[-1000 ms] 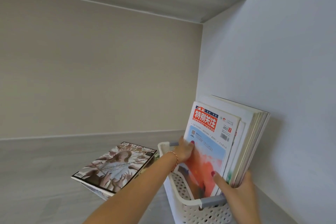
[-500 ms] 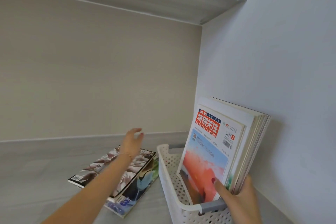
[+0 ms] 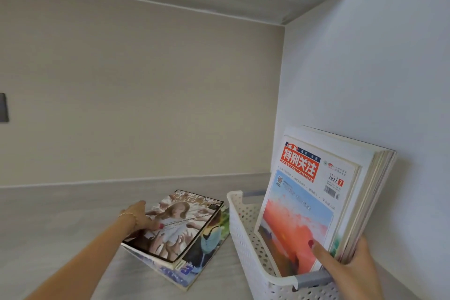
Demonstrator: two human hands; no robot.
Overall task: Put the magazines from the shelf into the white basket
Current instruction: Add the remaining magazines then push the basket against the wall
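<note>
My left hand (image 3: 138,218) grips the near-left edge of the top magazine (image 3: 180,221), thumb on its cover, lifting that side off a second magazine (image 3: 194,263) lying flat on the shelf (image 3: 60,214). Just right of them stands the basket (image 3: 246,238). My right hand (image 3: 350,265) clasps the stack (image 3: 323,197) standing upright inside it, thumb pressed on the front cover, fingers behind; the stack leans toward the wall (image 3: 389,80) to my right.

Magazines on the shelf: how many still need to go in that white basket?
Done: a stack of magazines stands in the white basket, steadied by the right hand. In hand: the left hand grips the top magazine. Left: that one and the one beneath.
</note>
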